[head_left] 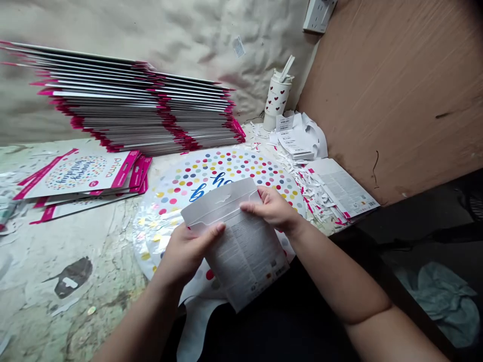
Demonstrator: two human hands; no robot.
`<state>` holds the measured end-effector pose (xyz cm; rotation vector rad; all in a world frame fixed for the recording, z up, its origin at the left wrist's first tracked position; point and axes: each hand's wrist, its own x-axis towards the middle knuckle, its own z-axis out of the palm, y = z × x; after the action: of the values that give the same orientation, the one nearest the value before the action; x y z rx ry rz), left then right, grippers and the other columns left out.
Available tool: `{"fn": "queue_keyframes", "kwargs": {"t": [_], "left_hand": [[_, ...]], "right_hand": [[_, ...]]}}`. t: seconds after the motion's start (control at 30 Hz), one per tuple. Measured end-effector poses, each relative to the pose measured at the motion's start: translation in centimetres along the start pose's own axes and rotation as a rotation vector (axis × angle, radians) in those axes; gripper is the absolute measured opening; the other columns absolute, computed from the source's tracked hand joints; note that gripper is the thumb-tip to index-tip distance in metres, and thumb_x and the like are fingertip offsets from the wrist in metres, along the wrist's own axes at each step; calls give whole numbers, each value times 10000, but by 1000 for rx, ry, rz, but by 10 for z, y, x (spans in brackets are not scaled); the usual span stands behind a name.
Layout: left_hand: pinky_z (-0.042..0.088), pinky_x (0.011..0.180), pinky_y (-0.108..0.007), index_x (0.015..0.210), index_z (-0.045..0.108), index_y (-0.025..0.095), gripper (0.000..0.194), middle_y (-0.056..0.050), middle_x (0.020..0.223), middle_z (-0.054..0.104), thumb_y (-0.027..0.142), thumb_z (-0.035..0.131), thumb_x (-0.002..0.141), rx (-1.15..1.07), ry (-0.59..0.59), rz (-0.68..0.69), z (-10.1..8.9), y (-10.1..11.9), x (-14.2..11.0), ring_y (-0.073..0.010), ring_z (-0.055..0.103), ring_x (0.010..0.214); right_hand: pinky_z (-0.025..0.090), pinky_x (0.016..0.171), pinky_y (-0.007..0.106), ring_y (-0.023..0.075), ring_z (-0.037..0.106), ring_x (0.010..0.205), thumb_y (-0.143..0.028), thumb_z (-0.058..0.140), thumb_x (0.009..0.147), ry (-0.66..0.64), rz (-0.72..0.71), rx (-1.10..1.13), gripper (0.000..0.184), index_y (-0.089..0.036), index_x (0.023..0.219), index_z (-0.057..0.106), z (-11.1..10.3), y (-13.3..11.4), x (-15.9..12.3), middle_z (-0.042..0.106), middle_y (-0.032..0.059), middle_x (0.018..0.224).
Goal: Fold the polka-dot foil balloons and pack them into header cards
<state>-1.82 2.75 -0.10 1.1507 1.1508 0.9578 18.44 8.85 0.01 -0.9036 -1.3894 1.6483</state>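
Between my two hands is a white paper envelope (245, 246), its printed back facing me and its flap end tilted up and away. My left hand (192, 246) grips the left edge just below the flap, thumb on top. On the right edge, my right hand (273, 208) pinches the envelope near the flap, thumb lying across the front. Fingers behind the paper are hidden. Under the envelope lies a round foil balloon (177, 188) with coloured dots and blue lettering, partly covered by my hands.
Tall stacks of pink-edged envelopes (124, 110) stand along the wall. Several more envelopes (83, 173) lie at left. At right are a heart-patterned tumbler (277, 98), barcode label sheets (296, 138), paper strips (315, 193) and another envelope (341, 186) beside a brown board (400, 90).
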Motion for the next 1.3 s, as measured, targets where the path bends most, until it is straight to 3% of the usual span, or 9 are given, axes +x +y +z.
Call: {"fn": "queue_keyframes", "kwargs": {"t": [0.1, 0.2, 0.3, 0.4, 0.83, 1.1, 1.2, 1.27, 1.3], "left_hand": [[422, 515, -226, 680, 607, 134, 355, -6, 572, 596, 475, 568, 774, 130, -39, -124, 0, -5, -2, -134, 551, 548], [294, 410, -208, 441, 478, 150, 537, 25, 378, 421, 538, 462, 811, 167, -46, -187, 0, -9, -4, -74, 370, 374], [342, 453, -220, 461, 541, 138, 557, -4, 396, 471, 538, 419, 830, 150, -31, -200, 2, -16, -7, -91, 430, 393], [341, 431, -228, 492, 574, 130, 553, -22, 417, 509, 556, 431, 814, 131, -43, -239, 6, -21, -12, -105, 452, 383], [383, 477, -217, 470, 618, 124, 555, -64, 439, 595, 520, 446, 819, 173, -41, -236, 13, -20, -22, -112, 499, 422], [373, 433, -212, 477, 643, 113, 593, -75, 429, 608, 568, 435, 798, 281, -21, -304, 19, -12, -21, -119, 499, 388], [382, 431, -217, 502, 648, 112, 548, -80, 473, 634, 548, 473, 785, 201, -40, -308, 16, -12, -21, -132, 524, 413], [395, 433, -225, 519, 642, 110, 510, -84, 503, 645, 531, 505, 773, 143, -14, -317, 10, -15, -20, -142, 541, 430], [401, 435, -230, 527, 639, 110, 496, -86, 513, 647, 524, 513, 770, 120, 9, -322, 8, -16, -20, -146, 546, 435]], "right_hand": [[426, 537, 249, 127, 527, 562, -522, 472, 830, 175, 29, -367, 401, -149, 719, 569, -6, 5, 10, 557, 1, 609], [422, 627, 269, 140, 528, 640, -390, 441, 883, 357, -226, -829, 302, -157, 762, 588, 2, 6, 8, 577, 17, 678], [431, 756, 282, 160, 560, 801, -212, 488, 860, 132, -526, -1076, 142, -157, 867, 620, 21, 8, -4, 629, 53, 834], [441, 758, 276, 162, 570, 811, -179, 462, 876, -10, -621, -1151, 184, -151, 830, 637, 37, 11, -15, 640, 65, 828], [445, 751, 263, 159, 566, 809, -142, 427, 880, -35, -633, -1204, 163, -132, 878, 590, 40, 19, -20, 641, 75, 855], [390, 542, 290, 188, 493, 638, -120, 382, 846, -112, -691, -1582, 221, -142, 718, 561, 53, 13, -20, 566, 74, 701], [424, 609, 311, 209, 518, 720, -91, 352, 828, 100, -647, -1534, 226, -121, 794, 573, 27, 2, -21, 590, 114, 777], [438, 647, 321, 206, 539, 743, -94, 357, 833, 250, -481, -1478, 228, -135, 820, 581, -3, -13, -30, 608, 111, 808], [442, 642, 317, 195, 551, 722, -115, 384, 838, 229, -365, -1452, 213, -156, 803, 590, -16, -21, -37, 617, 88, 788]]}}
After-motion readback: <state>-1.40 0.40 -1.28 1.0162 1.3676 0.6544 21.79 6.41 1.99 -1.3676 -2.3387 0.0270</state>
